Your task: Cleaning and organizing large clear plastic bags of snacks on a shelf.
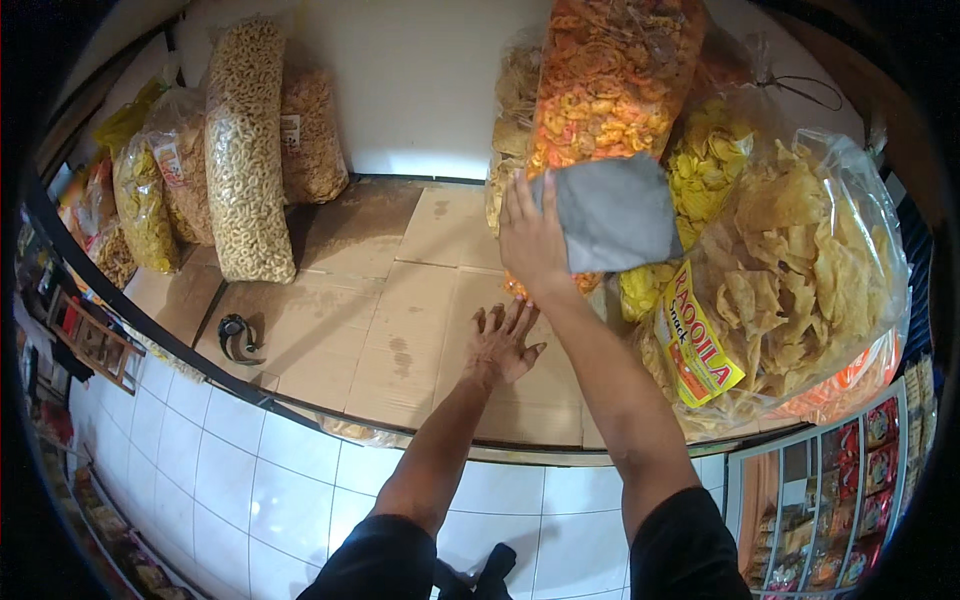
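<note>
My right hand (531,236) lies against the front of a tall clear plastic bag of orange snack crackers (600,97). Its fingers overlap the left edge of a grey cloth (619,214), which spreads over the lower part of that bag; the palm side is hidden. My left hand (501,346) is lower down, palm down over the cardboard sheet (405,337). Its fingers are spread and the tips reach the bottom end of the orange bag. Behind the bag's left side, a bag of pale crackers (514,112) is partly covered.
Right of the hands stand a bag of yellow chips (701,165) and a large bag of brown crackers (795,277). At left are a tall bag of ring snacks (249,150), several other snack bags, and a black wristwatch (238,339) near the shelf's dark front edge (360,420).
</note>
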